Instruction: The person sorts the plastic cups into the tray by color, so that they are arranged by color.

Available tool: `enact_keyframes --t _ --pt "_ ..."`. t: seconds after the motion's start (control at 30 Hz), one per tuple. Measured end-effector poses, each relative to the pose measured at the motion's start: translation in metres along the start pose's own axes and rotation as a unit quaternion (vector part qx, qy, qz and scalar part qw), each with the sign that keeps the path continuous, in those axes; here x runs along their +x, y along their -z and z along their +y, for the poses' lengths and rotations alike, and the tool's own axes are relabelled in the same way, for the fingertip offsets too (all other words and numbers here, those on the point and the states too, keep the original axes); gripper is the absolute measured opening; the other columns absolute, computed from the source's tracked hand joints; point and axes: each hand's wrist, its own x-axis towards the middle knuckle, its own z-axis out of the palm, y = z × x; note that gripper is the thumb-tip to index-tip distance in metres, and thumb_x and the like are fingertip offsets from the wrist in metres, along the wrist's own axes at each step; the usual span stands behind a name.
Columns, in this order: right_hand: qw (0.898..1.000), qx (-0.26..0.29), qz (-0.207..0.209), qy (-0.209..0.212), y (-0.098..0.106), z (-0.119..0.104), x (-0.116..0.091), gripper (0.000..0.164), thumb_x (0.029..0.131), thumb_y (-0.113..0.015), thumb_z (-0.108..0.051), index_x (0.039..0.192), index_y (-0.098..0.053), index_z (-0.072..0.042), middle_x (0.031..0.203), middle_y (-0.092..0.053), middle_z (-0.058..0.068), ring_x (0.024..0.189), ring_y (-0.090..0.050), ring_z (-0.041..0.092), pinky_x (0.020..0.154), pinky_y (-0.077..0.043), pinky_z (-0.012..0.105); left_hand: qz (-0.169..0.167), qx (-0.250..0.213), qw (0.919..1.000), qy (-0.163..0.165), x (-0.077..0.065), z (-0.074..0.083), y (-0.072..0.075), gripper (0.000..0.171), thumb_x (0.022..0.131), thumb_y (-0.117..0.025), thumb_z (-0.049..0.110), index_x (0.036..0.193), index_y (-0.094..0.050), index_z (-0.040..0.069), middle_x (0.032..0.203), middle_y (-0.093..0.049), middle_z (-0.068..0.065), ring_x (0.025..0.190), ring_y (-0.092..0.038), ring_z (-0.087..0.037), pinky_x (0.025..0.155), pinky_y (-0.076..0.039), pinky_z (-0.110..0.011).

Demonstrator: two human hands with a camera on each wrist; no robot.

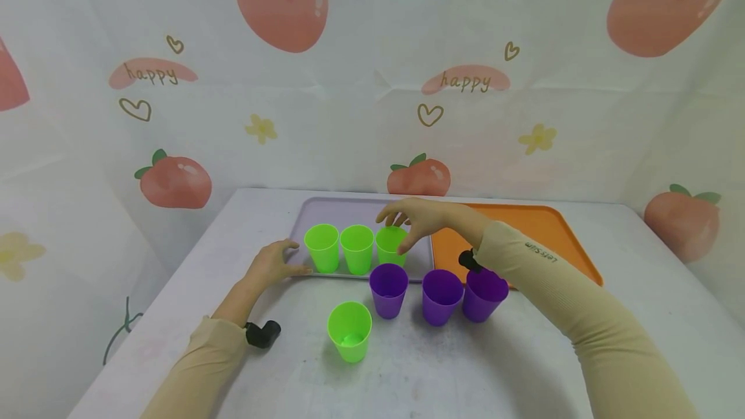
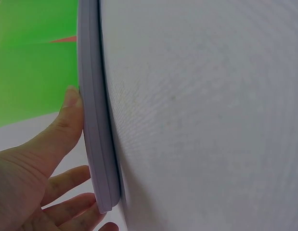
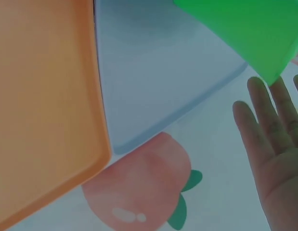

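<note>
Three green cups stand in a row along the front of the lavender tray (image 1: pixel 349 207): a left cup (image 1: pixel 323 254), a middle cup (image 1: pixel 357 254) and a right cup (image 1: pixel 387 251). My left hand (image 1: pixel 273 266) is beside the left cup at the tray's front left corner. In the left wrist view its thumb tip (image 2: pixel 71 96) lies at the tray rim, next to the green wall. My right hand (image 1: pixel 427 217) reaches over the right cup, thumb in front and fingers behind. The right wrist view shows those fingers (image 3: pixel 269 115) straight, their tips close to the cup's rim.
In front of the trays stand three purple cups, a left one (image 1: pixel 388 296), a middle one (image 1: pixel 440 302) and a right one (image 1: pixel 482 299) partly behind my right wrist. Nearer me stands another green cup (image 1: pixel 351 341). An orange tray (image 1: pixel 524 218) adjoins the lavender one.
</note>
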Motion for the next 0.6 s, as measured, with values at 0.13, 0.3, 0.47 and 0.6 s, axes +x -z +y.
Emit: enact_keyframes --t 0.13,0.3,0.47,0.6 --pt "1.000 -0.015 0.018 0.009 0.004 -0.003 -0.004 0.067 0.076 -0.077 -0.021 0.133 -0.046 -0.005 0.130 -0.055 0.018 0.121 -0.054 0.034 0.104 -0.044 0.046 -0.002 -0.001 1.0000 0.001 -0.001 0.001 0.001 0.071 0.074 -0.078 0.032 0.126 -0.050 -0.006 0.136 -0.045 -0.030 0.129 -0.037 -0.048 0.108 -0.034 -0.056" --pt "0.998 -0.019 0.063 0.021 0.010 -0.012 -0.011 0.054 0.083 -0.071 -0.021 0.131 -0.050 -0.006 0.126 -0.059 0.014 0.115 -0.059 0.028 0.101 -0.048 0.042 -0.003 0.000 1.0000 0.003 -0.001 0.001 0.000 0.071 0.074 -0.077 0.032 0.126 -0.050 -0.006 0.136 -0.045 -0.030 0.129 -0.037 -0.048 0.108 -0.034 -0.056" --pt "0.994 -0.009 0.102 0.042 0.013 -0.021 -0.020 0.041 0.087 -0.065 -0.017 0.126 -0.055 -0.006 0.122 -0.062 0.013 0.110 -0.062 0.027 0.098 -0.050 0.043 -0.002 0.003 1.0000 0.000 -0.001 0.001 0.000 0.071 0.073 -0.078 0.033 0.126 -0.050 -0.006 0.135 -0.046 -0.030 0.129 -0.038 -0.048 0.108 -0.035 -0.056" --pt "0.991 0.005 0.122 0.055 0.014 -0.026 -0.030 0.036 0.088 -0.063 -0.016 0.123 -0.057 -0.006 0.120 -0.062 0.013 0.109 -0.062 0.027 0.097 -0.051 0.042 -0.002 0.002 1.0000 0.001 0.000 0.001 0.001 0.071 0.073 -0.078 0.032 0.126 -0.051 -0.006 0.135 -0.046 -0.030 0.128 -0.038 -0.048 0.108 -0.035 -0.056"
